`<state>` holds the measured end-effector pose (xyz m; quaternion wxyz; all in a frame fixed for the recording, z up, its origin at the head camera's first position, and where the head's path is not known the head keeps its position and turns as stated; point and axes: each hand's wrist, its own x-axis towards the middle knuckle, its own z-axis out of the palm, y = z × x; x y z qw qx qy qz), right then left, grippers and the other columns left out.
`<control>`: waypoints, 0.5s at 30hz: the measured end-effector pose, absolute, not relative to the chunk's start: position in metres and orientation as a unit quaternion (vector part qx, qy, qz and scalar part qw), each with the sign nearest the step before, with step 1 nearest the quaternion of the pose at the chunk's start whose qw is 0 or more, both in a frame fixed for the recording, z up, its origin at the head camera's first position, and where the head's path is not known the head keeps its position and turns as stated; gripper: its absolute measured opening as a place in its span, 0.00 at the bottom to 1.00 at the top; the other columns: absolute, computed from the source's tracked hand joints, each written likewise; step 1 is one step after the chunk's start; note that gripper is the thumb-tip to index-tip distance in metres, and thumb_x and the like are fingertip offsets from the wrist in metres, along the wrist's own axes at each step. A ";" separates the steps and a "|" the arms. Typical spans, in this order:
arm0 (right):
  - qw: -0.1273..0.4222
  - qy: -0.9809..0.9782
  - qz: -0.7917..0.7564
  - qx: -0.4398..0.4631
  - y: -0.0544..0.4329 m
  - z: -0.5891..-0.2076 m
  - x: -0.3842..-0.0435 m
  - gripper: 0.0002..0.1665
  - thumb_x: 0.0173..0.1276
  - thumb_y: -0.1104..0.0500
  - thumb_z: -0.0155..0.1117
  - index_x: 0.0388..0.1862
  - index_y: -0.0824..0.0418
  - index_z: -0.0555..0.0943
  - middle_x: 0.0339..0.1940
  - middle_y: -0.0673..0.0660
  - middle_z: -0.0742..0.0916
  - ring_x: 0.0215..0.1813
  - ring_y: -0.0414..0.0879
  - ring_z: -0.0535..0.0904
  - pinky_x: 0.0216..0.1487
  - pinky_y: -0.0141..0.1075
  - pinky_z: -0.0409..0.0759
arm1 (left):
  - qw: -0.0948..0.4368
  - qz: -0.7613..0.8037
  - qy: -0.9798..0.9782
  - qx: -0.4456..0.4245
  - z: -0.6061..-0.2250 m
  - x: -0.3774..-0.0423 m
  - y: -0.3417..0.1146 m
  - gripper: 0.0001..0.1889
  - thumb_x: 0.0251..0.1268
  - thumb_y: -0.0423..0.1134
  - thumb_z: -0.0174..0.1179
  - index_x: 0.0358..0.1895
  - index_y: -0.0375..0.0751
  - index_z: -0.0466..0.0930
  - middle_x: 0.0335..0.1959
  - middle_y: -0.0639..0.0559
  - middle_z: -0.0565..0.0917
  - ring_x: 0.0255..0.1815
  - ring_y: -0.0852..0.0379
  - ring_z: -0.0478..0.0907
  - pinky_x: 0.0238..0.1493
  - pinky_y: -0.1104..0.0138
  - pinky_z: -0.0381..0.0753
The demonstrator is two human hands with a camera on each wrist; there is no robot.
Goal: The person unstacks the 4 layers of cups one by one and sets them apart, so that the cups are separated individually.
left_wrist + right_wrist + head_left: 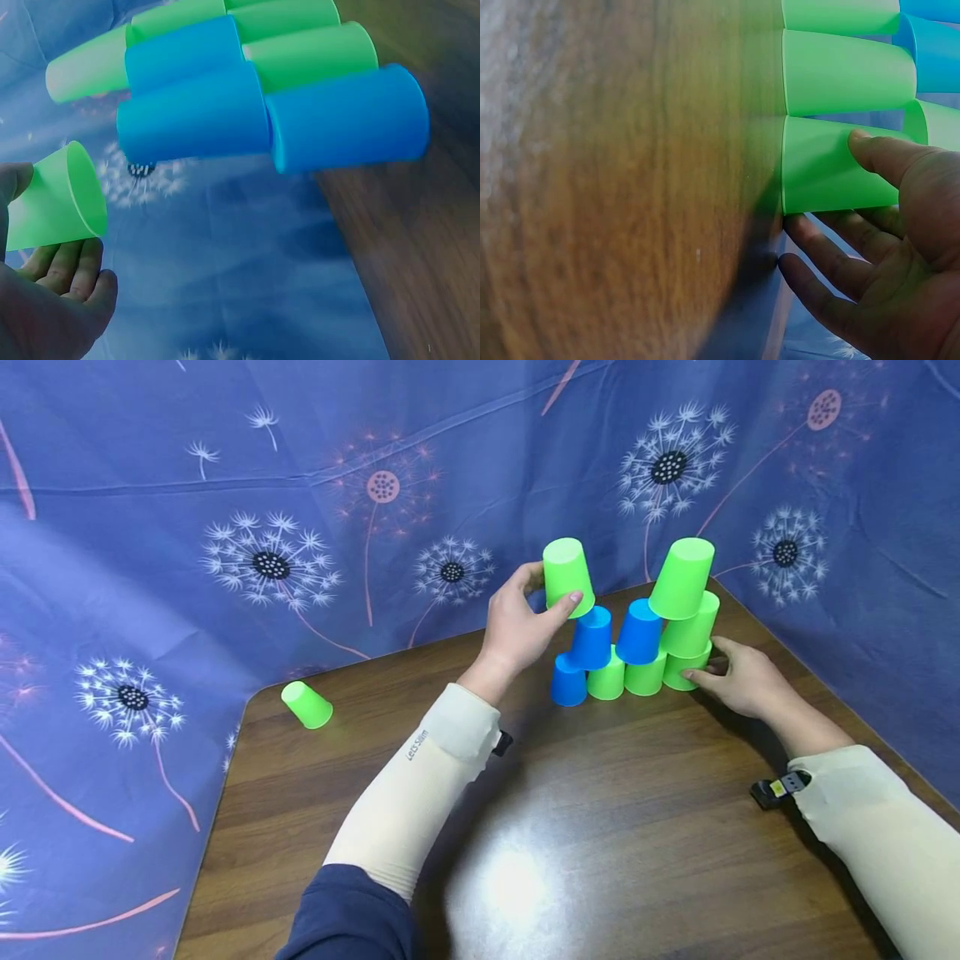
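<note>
My left hand holds a green cup mouth down, thumb on the near side, close above the upper left blue cup of a stacked wall. In the left wrist view, that held green cup shows its open rim apart from the stack. My right hand grips the green cup at the right end of the bottom row; its thumb lies on the near side in the right wrist view. Another blue cup sits mid-row, and a green cup tops the right side.
A lone green cup stands mouth down at the table's far left. The bottom row's left end is a blue cup. Behind the wooden table hangs a blue dandelion-patterned cloth.
</note>
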<state>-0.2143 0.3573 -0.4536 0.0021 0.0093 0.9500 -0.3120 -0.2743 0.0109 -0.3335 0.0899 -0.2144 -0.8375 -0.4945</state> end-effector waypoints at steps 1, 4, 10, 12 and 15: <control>0.001 0.950 -0.313 0.009 0.357 -0.454 -0.215 0.53 0.75 0.39 0.66 0.78 0.76 0.60 0.58 0.80 0.81 0.59 0.76 0.78 0.57 0.69 0.75 | 0.097 -0.497 -0.836 -0.213 -0.334 -0.274 0.004 0.30 0.70 0.55 0.69 0.68 0.45 0.76 0.57 0.56 0.83 0.60 0.60 0.78 0.63 0.62 0.77; -0.004 0.950 -0.312 0.002 0.356 -0.454 -0.216 0.51 0.76 0.40 0.66 0.77 0.76 0.61 0.58 0.80 0.82 0.58 0.76 0.78 0.56 0.69 0.76 | 0.121 -0.507 -0.828 -0.208 -0.336 -0.272 -0.017 0.29 0.68 0.52 0.72 0.66 0.43 0.78 0.55 0.54 0.85 0.58 0.58 0.81 0.62 0.61 0.78; -0.010 0.954 -0.300 -0.004 0.357 -0.455 -0.215 0.49 0.75 0.40 0.67 0.75 0.76 0.65 0.55 0.79 0.83 0.56 0.75 0.79 0.52 0.68 0.77 | 0.146 -0.510 -0.828 -0.180 -0.347 -0.263 -0.065 0.28 0.65 0.49 0.75 0.63 0.41 0.78 0.55 0.50 0.85 0.57 0.57 0.82 0.57 0.59 0.84; -0.008 0.954 -0.300 -0.002 0.357 -0.455 -0.214 0.49 0.75 0.39 0.67 0.74 0.75 0.65 0.54 0.79 0.83 0.56 0.75 0.79 0.52 0.68 0.77 | 0.156 -0.505 -0.832 -0.168 -0.353 -0.261 -0.082 0.28 0.64 0.49 0.76 0.61 0.40 0.78 0.53 0.49 0.86 0.55 0.56 0.82 0.55 0.59 0.84; -0.010 0.952 -0.305 -0.001 0.357 -0.454 -0.214 0.49 0.74 0.38 0.67 0.74 0.74 0.65 0.55 0.79 0.83 0.56 0.75 0.80 0.52 0.68 0.77 | 0.168 -0.502 -0.835 -0.151 -0.361 -0.259 -0.109 0.27 0.63 0.46 0.77 0.60 0.40 0.78 0.52 0.48 0.85 0.52 0.54 0.83 0.54 0.60 0.84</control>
